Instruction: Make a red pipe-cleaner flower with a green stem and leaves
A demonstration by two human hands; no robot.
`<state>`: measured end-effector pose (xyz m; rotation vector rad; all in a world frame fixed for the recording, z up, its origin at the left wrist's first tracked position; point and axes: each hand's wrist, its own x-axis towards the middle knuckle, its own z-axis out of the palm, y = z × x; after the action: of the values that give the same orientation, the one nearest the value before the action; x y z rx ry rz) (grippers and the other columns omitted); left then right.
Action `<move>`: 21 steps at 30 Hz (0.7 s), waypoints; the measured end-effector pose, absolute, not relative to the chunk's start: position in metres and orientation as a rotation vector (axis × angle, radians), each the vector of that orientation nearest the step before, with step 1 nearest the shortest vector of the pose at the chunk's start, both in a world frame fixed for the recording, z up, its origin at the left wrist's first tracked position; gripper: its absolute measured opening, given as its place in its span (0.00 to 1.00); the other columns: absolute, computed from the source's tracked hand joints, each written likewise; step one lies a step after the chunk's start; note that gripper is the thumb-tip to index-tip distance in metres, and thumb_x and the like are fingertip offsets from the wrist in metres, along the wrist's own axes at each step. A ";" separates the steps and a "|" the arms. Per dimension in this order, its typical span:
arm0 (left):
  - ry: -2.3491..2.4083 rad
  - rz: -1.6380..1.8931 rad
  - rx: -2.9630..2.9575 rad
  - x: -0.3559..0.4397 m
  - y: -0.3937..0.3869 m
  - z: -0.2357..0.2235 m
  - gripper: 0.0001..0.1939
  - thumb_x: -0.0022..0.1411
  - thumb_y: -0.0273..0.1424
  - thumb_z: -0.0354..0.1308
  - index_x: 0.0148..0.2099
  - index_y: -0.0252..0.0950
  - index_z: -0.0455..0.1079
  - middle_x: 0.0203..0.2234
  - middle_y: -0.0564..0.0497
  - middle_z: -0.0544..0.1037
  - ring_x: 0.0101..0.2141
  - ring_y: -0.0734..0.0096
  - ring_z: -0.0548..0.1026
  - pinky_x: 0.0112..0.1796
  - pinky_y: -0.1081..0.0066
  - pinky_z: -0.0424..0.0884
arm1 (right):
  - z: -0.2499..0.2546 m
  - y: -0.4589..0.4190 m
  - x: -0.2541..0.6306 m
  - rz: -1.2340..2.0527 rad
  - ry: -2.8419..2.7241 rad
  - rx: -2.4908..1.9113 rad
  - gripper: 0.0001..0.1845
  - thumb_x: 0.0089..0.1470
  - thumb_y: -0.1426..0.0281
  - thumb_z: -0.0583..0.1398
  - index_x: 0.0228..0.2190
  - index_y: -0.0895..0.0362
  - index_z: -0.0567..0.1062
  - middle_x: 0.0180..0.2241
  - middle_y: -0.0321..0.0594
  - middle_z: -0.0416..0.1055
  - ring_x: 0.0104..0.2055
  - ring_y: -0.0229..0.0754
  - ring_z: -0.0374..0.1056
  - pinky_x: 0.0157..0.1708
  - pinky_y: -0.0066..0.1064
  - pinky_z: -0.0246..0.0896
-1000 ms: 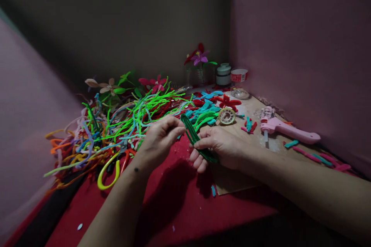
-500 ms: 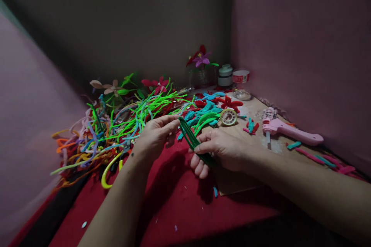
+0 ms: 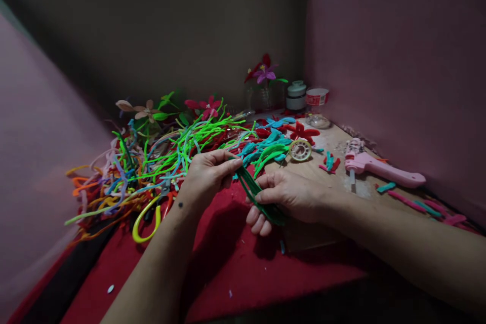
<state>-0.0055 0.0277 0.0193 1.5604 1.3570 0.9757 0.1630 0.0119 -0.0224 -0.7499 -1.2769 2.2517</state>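
- Red cloth [image 3: 296,278] covers the table, with pinkish walls [image 3: 379,35] on both sides of my feed.
- Dark green fuzzy strands [image 3: 249,180] are stretched slantwise between both hands, above the cloth.
- Left hand [image 3: 212,169]: thumb and forefinger closed, pinching the upper end.
- Right hand [image 3: 283,195]: thumb and forefinger closed over the lower part, other fingers loosely curled underneath.
- Just beyond, I've got teal pieces [image 3: 273,139] and a tape roll [image 3: 308,152].
- Off left, yellow-handled scissors [image 3: 158,218] sit by a messy pile of colourful stems [image 3: 190,144].
- Over right, I see a pink long-handled tool [image 3: 387,168] on the brown board [image 3: 332,182].
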 end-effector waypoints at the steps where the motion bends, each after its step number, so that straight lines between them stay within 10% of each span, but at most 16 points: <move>1: 1.379 0.968 1.582 -0.005 0.027 0.021 0.10 0.50 0.35 0.60 0.26 0.31 0.68 0.08 0.58 0.63 0.11 0.84 0.55 0.14 0.80 0.48 | -0.022 0.011 0.163 2.261 -1.266 -0.744 0.06 0.51 0.79 0.50 0.25 0.64 0.66 0.21 0.46 0.74 0.20 0.38 0.70 0.20 0.27 0.68; 16: 1.357 1.050 1.609 -0.001 0.026 0.018 0.09 0.50 0.33 0.60 0.28 0.32 0.69 0.10 0.58 0.63 0.12 0.83 0.58 0.14 0.80 0.52 | -0.027 0.012 0.163 2.005 -1.332 -0.822 0.06 0.43 0.75 0.61 0.19 0.63 0.72 0.14 0.33 0.65 0.13 0.28 0.57 0.11 0.20 0.48; 21: 1.153 1.069 1.376 -0.001 0.029 0.009 0.11 0.51 0.36 0.59 0.35 0.34 0.67 0.20 0.56 0.70 0.13 0.84 0.61 0.13 0.81 0.54 | -0.026 0.023 0.163 2.048 -0.873 -0.668 0.03 0.42 0.79 0.62 0.22 0.62 0.72 0.19 0.34 0.69 0.19 0.31 0.64 0.21 0.23 0.59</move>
<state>-0.0011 0.0295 0.0093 1.3757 1.1532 1.0694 0.1626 0.0226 -0.0264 -0.6676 -0.8734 2.0483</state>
